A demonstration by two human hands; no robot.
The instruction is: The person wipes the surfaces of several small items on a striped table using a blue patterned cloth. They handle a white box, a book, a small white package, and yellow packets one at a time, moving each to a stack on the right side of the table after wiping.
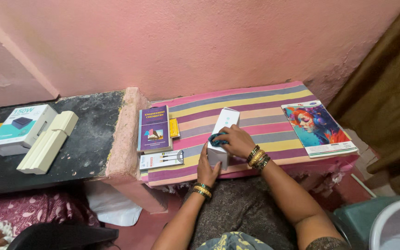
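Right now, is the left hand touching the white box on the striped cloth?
Touching. The head view shows the left hand pressed against the near end of the white box, while the right hand holds a teal cloth on its top.

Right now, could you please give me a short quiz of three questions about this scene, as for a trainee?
1. True or false: the left hand rests against the near end of the long white box.
2. What does the right hand press on the box?
A. a yellow sponge
B. a teal cloth
C. a pen
3. Which thing lies on the striped cloth at the far right?

Key:
1. True.
2. B.
3. The colourful illustrated pad, apart from the box.
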